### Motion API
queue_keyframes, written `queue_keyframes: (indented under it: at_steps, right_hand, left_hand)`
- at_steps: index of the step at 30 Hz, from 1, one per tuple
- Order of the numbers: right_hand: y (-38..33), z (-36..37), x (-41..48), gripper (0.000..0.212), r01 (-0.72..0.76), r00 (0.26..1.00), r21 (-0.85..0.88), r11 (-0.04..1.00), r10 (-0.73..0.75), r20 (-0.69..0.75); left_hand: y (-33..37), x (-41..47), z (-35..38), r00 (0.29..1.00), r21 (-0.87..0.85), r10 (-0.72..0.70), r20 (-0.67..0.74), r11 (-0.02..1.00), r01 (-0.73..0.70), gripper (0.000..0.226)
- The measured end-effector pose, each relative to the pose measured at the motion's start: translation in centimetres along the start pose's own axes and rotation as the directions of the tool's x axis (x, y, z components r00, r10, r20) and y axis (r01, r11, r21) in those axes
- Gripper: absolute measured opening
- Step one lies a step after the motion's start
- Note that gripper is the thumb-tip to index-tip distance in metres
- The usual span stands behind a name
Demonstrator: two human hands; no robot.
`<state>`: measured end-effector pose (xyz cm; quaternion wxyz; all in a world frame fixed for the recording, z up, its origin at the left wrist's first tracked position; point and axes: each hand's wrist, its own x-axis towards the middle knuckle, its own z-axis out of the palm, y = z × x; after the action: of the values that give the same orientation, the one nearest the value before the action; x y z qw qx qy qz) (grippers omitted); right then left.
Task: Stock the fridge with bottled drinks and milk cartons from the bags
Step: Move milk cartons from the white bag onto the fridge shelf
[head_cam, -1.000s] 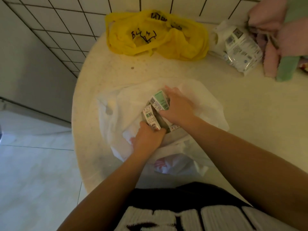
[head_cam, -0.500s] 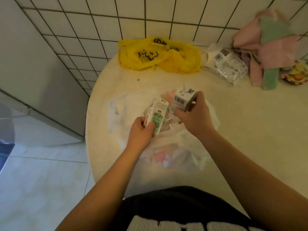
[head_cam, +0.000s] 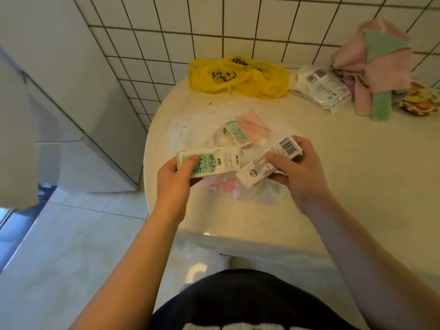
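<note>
The round table (head_cam: 357, 186) carries a white bag (head_cam: 190, 129) at its near edge and a yellow bag (head_cam: 262, 84) by the tiled wall. Over the white bag, the left hand (head_cam: 176, 184) grips a green-printed milk carton (head_cam: 214, 163) and the right hand (head_cam: 302, 175) grips a barcoded carton (head_cam: 266, 163). A third carton (head_cam: 237, 133) lies inside the bag.

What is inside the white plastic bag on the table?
One small green-and-white milk carton lies in the thin white plastic bag, beside something pink. The crumpled plastic covers whatever lies deeper.
</note>
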<state>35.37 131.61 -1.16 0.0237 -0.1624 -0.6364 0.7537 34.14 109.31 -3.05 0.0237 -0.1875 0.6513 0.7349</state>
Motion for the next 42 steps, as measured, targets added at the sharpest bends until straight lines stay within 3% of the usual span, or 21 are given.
queue_keyframes:
  at_steps: [4,8,10,13,17,22,26,32,35,39,42]
  right_hand:
    - [2.3,-1.8,-3.8,0.031,-0.097,0.994,-0.005,0.995,0.097,-0.047]
    - [5.3,-2.5,-8.0,0.017,-0.264,0.964,0.107,0.959,0.260,0.050]
    - [6.4,-2.3,-10.2,0.012,-0.359,0.931,0.159,0.920,0.341,0.129]
    - [7.9,-1.3,-13.2,0.023,-0.508,0.857,0.211,0.835,0.466,0.220]
    - [8.9,1.5,-16.6,0.021,-0.665,0.744,0.259,0.700,0.594,0.304]
    - [10.3,6.4,-20.4,0.038,-0.758,0.613,0.152,0.634,0.616,0.495]
    - [12.5,12.4,-23.5,0.090,-0.791,0.458,0.022,0.611,0.569,0.683]
    - [15.7,25.1,-29.7,0.105,-0.782,0.368,-0.094,0.616,0.578,0.728]
    - [17.2,32.4,-33.4,0.095,-0.742,0.341,-0.190,0.643,0.606,0.719]
    - [18.8,40.9,-37.7,0.046,-0.663,0.303,-0.311,0.681,0.624,0.720]
    - [19.9,45.8,-39.4,0.040,-0.722,0.304,-0.280,0.633,0.654,0.692]
  left_hand:
    - [-1.6,-5.1,-2.0,0.994,-0.197,-0.105,-0.021,0.975,0.098,0.014]
    - [-3.8,-10.5,-5.4,0.984,-0.281,-0.165,-0.062,0.949,0.141,0.017]
    - [-4.9,-12.9,-7.4,0.977,-0.283,-0.186,-0.103,0.947,0.151,0.017]
    - [-6.1,-16.0,-10.5,0.941,-0.376,-0.305,-0.148,0.897,0.232,0.021]
    - [-7.0,-19.4,-14.5,0.865,-0.490,-0.497,-0.072,0.773,0.404,0.031]
    - [-8.2,-22.1,-20.7,0.826,-0.620,-0.558,0.078,0.622,0.478,0.050]
    - [-8.3,-23.8,-26.8,0.851,-0.604,-0.524,0.036,0.667,0.437,0.048]
    - [-6.6,-26.6,-40.3,0.896,-0.613,-0.442,0.034,0.699,0.368,0.054]
    - [-6.0,-28.2,-47.3,0.911,-0.624,-0.411,0.041,0.701,0.345,0.056]
    - [-5.4,-29.6,-55.0,0.911,-0.625,-0.413,0.004,0.710,0.325,0.061]
    - [-5.1,-30.0,-59.1,0.907,-0.646,-0.419,-0.041,0.703,0.296,0.062]
